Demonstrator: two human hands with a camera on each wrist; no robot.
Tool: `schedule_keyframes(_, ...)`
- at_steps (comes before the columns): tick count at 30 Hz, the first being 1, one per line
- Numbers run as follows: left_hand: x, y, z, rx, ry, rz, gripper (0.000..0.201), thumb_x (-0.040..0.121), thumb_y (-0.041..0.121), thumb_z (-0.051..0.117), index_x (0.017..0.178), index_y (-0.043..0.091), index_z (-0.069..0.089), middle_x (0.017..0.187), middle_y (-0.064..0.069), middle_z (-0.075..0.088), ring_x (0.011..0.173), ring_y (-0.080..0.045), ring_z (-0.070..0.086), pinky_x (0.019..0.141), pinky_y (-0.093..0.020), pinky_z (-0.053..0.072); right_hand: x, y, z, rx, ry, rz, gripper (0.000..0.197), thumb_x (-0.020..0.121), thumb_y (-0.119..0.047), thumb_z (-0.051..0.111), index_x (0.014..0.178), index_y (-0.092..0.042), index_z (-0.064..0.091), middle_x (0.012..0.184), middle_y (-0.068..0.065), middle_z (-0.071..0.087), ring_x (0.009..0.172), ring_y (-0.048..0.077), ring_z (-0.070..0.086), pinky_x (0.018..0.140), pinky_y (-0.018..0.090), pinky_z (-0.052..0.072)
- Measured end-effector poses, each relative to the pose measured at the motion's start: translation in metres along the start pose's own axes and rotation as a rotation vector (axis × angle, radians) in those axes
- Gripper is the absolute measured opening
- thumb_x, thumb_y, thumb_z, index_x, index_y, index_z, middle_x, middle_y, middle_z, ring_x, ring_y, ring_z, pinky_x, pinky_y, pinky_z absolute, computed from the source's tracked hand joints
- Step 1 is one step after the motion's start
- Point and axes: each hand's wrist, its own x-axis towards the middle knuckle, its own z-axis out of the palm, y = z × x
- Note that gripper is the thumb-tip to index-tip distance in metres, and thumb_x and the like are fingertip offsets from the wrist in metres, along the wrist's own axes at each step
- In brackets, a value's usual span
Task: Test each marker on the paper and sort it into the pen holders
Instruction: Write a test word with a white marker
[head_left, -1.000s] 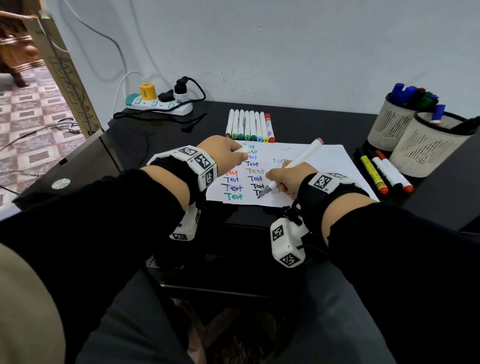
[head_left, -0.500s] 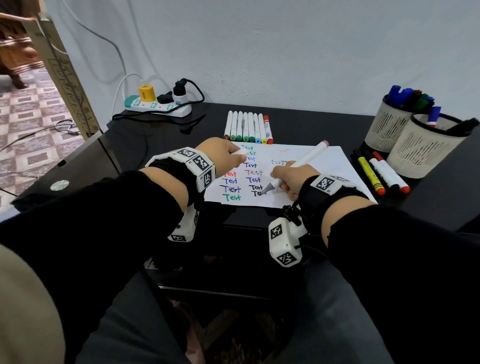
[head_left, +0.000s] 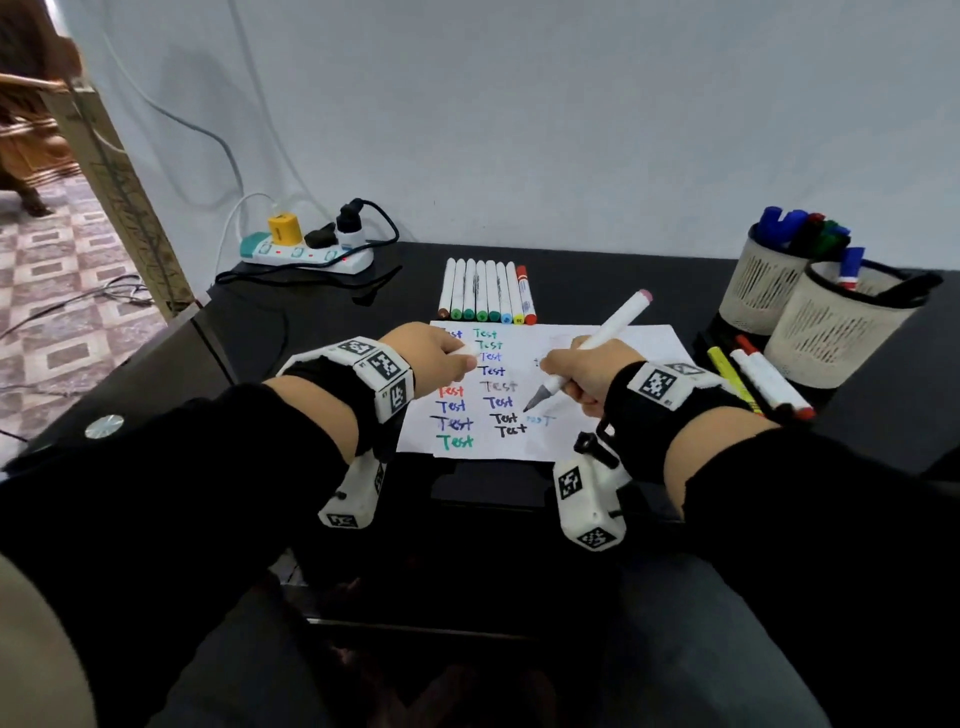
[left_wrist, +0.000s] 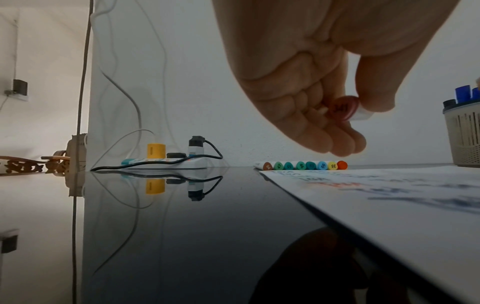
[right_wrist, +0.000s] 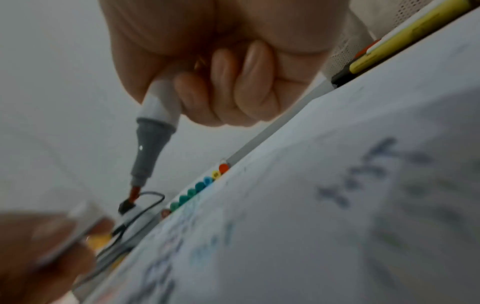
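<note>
Black shiny table (head_left: 322, 332) by a white wall. White paper (head_left: 623, 353) with "Test" written many times. Right hand (head_left: 587, 374) wrapped round a marker (head_left: 597, 343), red tip seen only from the right wrist, blurry there. Left hand (left_wrist: 319, 86) pinching a cap (left_wrist: 342, 109), its number too dark to read. Two pen holders (head_left: 831, 332) at the right.
</note>
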Motion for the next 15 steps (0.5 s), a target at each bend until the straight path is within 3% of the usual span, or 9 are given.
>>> schedule_keyframes(3, 0.003, 0.007, -0.007, -0.015, 0.026, 0.030, 0.030, 0.095, 0.039, 0.047, 0.091, 0.017, 0.066, 0.088, 0.005, 0.064, 0.087, -0.014, 0.060, 0.077, -0.025, 0.044, -0.001, -0.001, 0.003, -0.011, -0.029, -0.062, 0.028, 0.084, -0.020, 0.065, 0.065, -0.014, 0.045, 0.052, 0.002, 0.043, 0.034, 0.008, 0.033, 0.034, 0.018, 0.028)
schedule_keyframes(7, 0.005, 0.008, -0.008, -0.010, 0.043, 0.041, 0.033, 0.095, 0.039, 0.047, 0.092, 0.014, 0.067, 0.093, -0.001, 0.068, 0.092, -0.018, 0.062, 0.083, -0.028, 0.047, 0.001, 0.000, 0.006, -0.098, -0.070, -0.109, 0.036, 0.083, -0.021, 0.068, 0.060, -0.015, 0.042, 0.050, 0.003, 0.044, 0.029, 0.007, 0.034, 0.035, 0.019, 0.028)
schedule_keyframes(15, 0.004, 0.007, -0.007, -0.026, 0.063, 0.041, 0.033, 0.095, 0.040, 0.047, 0.098, 0.014, 0.066, 0.094, 0.003, 0.067, 0.094, -0.013, 0.060, 0.084, -0.025, 0.042, 0.001, 0.005, 0.015, -0.082, -0.043, -0.138, 0.040, 0.081, -0.021, 0.072, 0.056, -0.015, 0.041, 0.047, 0.003, 0.048, 0.047, 0.018, 0.043, 0.047, 0.026, 0.033)
